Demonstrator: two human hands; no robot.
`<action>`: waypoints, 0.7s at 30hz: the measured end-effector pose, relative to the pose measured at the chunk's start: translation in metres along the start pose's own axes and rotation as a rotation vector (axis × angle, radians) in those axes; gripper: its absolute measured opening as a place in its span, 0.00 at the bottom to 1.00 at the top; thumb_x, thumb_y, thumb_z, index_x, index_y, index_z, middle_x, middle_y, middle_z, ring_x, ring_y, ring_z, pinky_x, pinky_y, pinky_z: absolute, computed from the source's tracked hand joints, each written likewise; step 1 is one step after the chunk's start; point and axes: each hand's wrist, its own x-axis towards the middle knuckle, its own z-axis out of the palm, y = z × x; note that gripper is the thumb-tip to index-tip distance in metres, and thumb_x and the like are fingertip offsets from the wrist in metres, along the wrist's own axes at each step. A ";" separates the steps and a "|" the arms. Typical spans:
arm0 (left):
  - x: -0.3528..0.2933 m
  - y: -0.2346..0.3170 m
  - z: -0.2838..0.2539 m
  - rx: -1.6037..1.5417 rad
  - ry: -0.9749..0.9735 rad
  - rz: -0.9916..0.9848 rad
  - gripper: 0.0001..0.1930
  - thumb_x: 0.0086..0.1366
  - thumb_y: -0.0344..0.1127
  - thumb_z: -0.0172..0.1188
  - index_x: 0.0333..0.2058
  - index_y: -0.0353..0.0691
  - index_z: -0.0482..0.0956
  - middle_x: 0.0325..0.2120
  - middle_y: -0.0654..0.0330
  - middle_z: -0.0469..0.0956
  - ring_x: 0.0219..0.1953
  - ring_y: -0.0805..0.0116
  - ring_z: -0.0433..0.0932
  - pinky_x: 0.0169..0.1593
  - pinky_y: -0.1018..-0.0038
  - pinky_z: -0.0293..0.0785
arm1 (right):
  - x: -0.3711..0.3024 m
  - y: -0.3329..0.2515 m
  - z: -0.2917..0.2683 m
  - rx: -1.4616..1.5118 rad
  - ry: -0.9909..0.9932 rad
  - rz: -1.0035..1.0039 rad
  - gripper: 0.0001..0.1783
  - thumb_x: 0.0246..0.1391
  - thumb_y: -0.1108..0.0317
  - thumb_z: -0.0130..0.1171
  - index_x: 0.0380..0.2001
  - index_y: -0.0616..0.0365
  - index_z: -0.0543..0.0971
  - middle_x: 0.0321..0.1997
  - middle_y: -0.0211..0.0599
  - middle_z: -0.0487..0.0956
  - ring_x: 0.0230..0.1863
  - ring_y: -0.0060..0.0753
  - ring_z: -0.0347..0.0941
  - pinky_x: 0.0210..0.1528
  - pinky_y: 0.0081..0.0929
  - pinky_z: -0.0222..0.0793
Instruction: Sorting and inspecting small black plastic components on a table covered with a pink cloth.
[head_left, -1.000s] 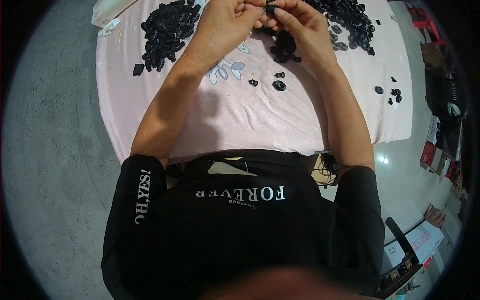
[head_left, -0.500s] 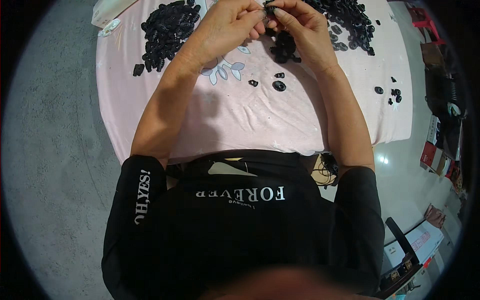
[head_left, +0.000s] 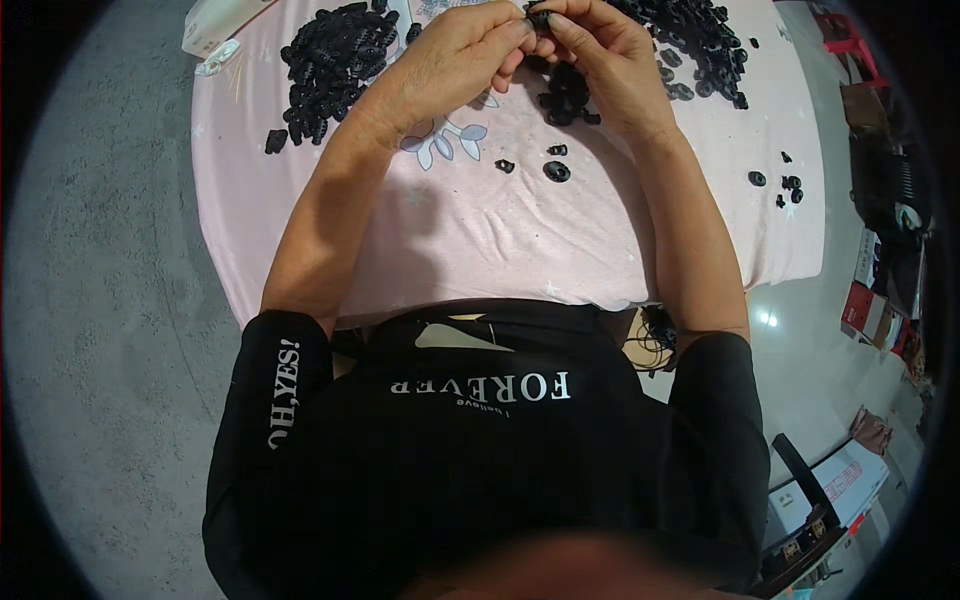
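At the far edge of the view my left hand (head_left: 470, 52) and my right hand (head_left: 612, 62) meet fingertip to fingertip. Both pinch a small black plastic part (head_left: 541, 18), mostly covered by the fingers. Just beneath them on the cloth lies a small heap of black parts (head_left: 569, 97). Nearer to me rest a round black piece with a hole (head_left: 557, 172) and two smaller black pieces, one of them a small clip-like bit (head_left: 505, 166). A large pile of black ribbed parts (head_left: 338, 70) spreads beyond my left forearm, and a pile of black ring-like parts (head_left: 700, 50) beyond my right hand.
A pink patterned cloth (head_left: 500, 250) covers the table. Several loose black bits (head_left: 791, 188) lie near its right edge. A white box (head_left: 215, 22) stands at the far left corner. Boxes, a red stool (head_left: 850, 45) and other goods stand on the floor at the right.
My hands stay in almost the same place, with a slight shift of the fingers around the black part. The piles and loose pieces look unchanged.
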 end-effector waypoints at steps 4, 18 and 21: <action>-0.003 0.008 0.001 0.051 0.003 0.009 0.16 0.79 0.38 0.47 0.38 0.35 0.79 0.22 0.69 0.71 0.22 0.81 0.67 0.24 0.82 0.65 | 0.000 0.000 0.000 -0.001 -0.005 -0.010 0.06 0.69 0.72 0.56 0.44 0.62 0.80 0.33 0.30 0.81 0.32 0.18 0.74 0.37 0.17 0.73; -0.010 0.027 0.001 0.353 0.089 0.058 0.16 0.73 0.38 0.47 0.32 0.30 0.75 0.24 0.59 0.75 0.27 0.71 0.71 0.34 0.72 0.70 | 0.001 0.004 -0.004 0.037 0.014 0.059 0.06 0.68 0.72 0.57 0.44 0.62 0.80 0.31 0.29 0.81 0.31 0.19 0.75 0.37 0.17 0.74; -0.009 0.022 0.001 0.364 0.075 0.150 0.17 0.73 0.38 0.47 0.33 0.29 0.76 0.27 0.57 0.78 0.29 0.70 0.73 0.37 0.71 0.72 | 0.002 0.004 -0.005 0.048 0.009 0.054 0.06 0.68 0.72 0.57 0.44 0.62 0.80 0.31 0.29 0.81 0.30 0.19 0.75 0.36 0.17 0.74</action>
